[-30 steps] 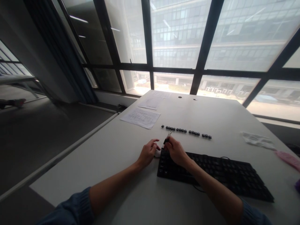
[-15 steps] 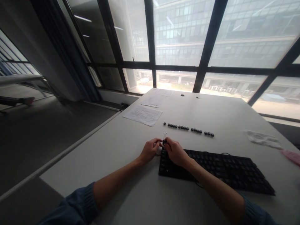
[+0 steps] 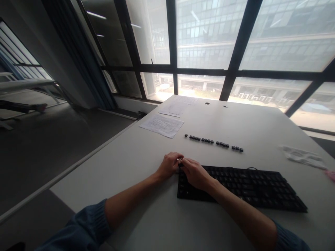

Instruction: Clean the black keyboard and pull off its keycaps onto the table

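My left hand (image 3: 169,164) is closed, its fingertips pinched together beside the upper left corner of a black keyboard (image 3: 243,186). My right hand (image 3: 195,173) reaches over the keyboard's left end, fingers closed and meeting the left fingertips. Between them shows a bit of a small wire keycap puller (image 3: 179,160), mostly hidden by the fingers. Whether a keycap is in the left fingertips cannot be made out. Behind the keyboard, several loose black keycaps (image 3: 207,141) lie in a slanting row, in small groups.
Printed paper sheets (image 3: 162,125) lie on the white table (image 3: 123,209) at the far left. A white cloth-like item (image 3: 303,157) and a pink item (image 3: 331,174) lie at the right. Past the table's far edge stand large windows (image 3: 201,35).
The puller's wire prongs, upright above the fingers before, are now mostly hidden among them. Both hands have drawn closer together at the keyboard's corner. The view has shifted slightly.
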{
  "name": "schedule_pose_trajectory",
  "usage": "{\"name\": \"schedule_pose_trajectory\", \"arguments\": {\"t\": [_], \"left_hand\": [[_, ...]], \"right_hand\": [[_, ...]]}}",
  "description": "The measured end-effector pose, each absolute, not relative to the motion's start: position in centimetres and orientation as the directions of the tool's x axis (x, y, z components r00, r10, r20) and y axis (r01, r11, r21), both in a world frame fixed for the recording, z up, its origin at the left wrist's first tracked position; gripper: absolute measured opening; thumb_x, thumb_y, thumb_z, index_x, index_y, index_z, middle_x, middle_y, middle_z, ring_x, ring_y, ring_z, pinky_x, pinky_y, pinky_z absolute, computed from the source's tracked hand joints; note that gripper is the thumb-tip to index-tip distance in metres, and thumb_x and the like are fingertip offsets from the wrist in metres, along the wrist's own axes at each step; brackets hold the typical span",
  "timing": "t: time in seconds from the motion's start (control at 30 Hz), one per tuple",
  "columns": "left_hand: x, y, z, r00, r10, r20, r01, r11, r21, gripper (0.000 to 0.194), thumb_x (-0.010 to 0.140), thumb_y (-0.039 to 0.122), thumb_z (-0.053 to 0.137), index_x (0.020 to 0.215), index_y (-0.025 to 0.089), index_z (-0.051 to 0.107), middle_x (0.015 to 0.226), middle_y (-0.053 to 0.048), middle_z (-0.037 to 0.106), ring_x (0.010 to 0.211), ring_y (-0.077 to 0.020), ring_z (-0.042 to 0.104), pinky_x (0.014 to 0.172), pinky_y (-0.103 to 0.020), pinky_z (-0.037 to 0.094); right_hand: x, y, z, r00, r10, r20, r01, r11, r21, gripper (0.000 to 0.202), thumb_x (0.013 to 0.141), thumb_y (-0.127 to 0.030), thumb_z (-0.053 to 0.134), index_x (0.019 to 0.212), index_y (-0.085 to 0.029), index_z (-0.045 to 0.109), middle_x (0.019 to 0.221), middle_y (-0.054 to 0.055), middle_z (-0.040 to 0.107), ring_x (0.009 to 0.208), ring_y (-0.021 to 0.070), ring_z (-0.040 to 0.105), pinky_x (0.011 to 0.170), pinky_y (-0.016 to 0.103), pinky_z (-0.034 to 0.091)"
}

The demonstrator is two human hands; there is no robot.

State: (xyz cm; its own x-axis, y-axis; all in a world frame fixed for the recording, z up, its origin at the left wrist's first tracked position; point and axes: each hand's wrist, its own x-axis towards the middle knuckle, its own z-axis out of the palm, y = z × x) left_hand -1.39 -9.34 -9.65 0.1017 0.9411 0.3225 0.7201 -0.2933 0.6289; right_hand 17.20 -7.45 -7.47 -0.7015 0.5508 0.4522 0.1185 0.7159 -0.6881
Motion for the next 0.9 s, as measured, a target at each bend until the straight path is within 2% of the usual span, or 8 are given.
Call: {"name": "schedule_pose_trajectory", "arguments": {"t": [0.07,0.13,0.23,0.3,0.4,0.57,0.73,0.9], "left_hand": [[-1.8,-10.0,-8.7,0.113,0.938,0.328,0.691,-0.311,0.653,0.026,0.084,0.016,0.050,0.101,0.020,0.069,0.098,-0.006,0.071,0.096,-0.0216,0.061,0.090,-0.035,0.046],[-2.1,-11.0,-7.7,0.193,0.930,0.312,0.644,-0.360,0.675,0.025,0.084,0.016,0.051,0.100,0.020,0.070,0.098,-0.006,0.069,0.095,-0.0208,0.060,0.089,-0.033,0.048],[-2.1,-12.2,-6.6,0.313,0.905,0.289,0.604,-0.424,0.675,0.022,0.084,0.028,0.061,0.103,0.020,0.069,0.105,-0.009,0.066,0.101,-0.0231,0.058,0.091,-0.034,0.048],[-1.9,-12.5,-6.7,0.325,0.903,0.283,0.607,-0.428,0.670,0.025,0.084,0.036,0.066,0.102,0.020,0.070,0.107,-0.010,0.064,0.103,-0.0247,0.056,0.095,-0.037,0.046],[-1.4,-12.3,-7.4,0.293,0.921,0.256,0.596,-0.386,0.704,0.025,0.084,0.041,0.067,0.095,0.019,0.070,0.103,-0.009,0.062,0.097,-0.0228,0.057,0.089,-0.035,0.047],[-0.8,-12.0,-7.7,0.182,0.959,0.215,0.595,-0.282,0.753,0.026,0.082,0.042,0.070,0.087,0.017,0.069,0.094,-0.005,0.061,0.079,-0.0154,0.055,0.064,-0.024,0.044],[-0.3,-11.9,-7.2,0.136,0.939,0.315,0.598,-0.331,0.730,0.020,0.086,0.037,0.067,0.092,0.018,0.070,0.083,-0.003,0.065,0.079,-0.0164,0.058,0.068,-0.026,0.045],[-0.2,-11.5,-8.0,0.057,0.915,0.399,0.622,-0.345,0.703,0.015,0.085,0.031,0.068,0.095,0.020,0.069,0.090,-0.003,0.070,0.080,-0.0168,0.060,0.074,-0.029,0.049]], "right_hand": [[17.4,-7.4,-7.6,-0.669,0.588,0.454,0.143,0.701,-0.698,0.013,0.092,-0.013,0.044,0.087,-0.021,0.053,0.087,0.005,0.062,0.077,0.0178,0.055,0.073,0.029,0.044],[17.5,-7.3,-7.7,-0.635,0.633,0.443,0.157,0.667,-0.728,0.012,0.093,-0.015,0.045,0.086,-0.021,0.052,0.086,0.004,0.062,0.075,0.0169,0.054,0.072,0.028,0.042],[17.5,-7.1,-7.8,-0.624,0.653,0.429,0.152,0.640,-0.753,0.012,0.094,-0.016,0.045,0.087,-0.021,0.053,0.085,0.003,0.062,0.075,0.0163,0.054,0.072,0.027,0.041],[17.5,-7.0,-7.9,-0.622,0.658,0.424,0.154,0.633,-0.758,0.011,0.094,-0.016,0.045,0.088,-0.021,0.053,0.083,0.002,0.061,0.075,0.0160,0.054,0.072,0.027,0.041],[17.5,-7.0,-7.9,-0.615,0.665,0.424,0.148,0.626,-0.766,0.012,0.095,-0.017,0.045,0.087,-0.020,0.053,0.082,0.002,0.060,0.074,0.0155,0.054,0.071,0.027,0.041],[17.5,-6.9,-7.8,-0.589,0.668,0.455,0.092,0.615,-0.783,0.013,0.095,-0.017,0.045,0.085,-0.020,0.054,0.081,0.002,0.062,0.073,0.0147,0.055,0.070,0.026,0.041],[17.5,-6.7,-7.7,-0.457,0.725,0.515,0.074,0.608,-0.791,0.012,0.094,-0.017,0.044,0.086,-0.020,0.053,0.077,0.000,0.060,0.071,0.0141,0.054,0.070,0.025,0.041],[17.3,-6.7,-7.6,-0.517,0.692,0.503,0.100,0.633,-0.768,0.014,0.094,-0.016,0.041,0.087,-0.020,0.051,0.083,0.002,0.059,0.075,0.0151,0.053,0.071,0.026,0.041]]}}
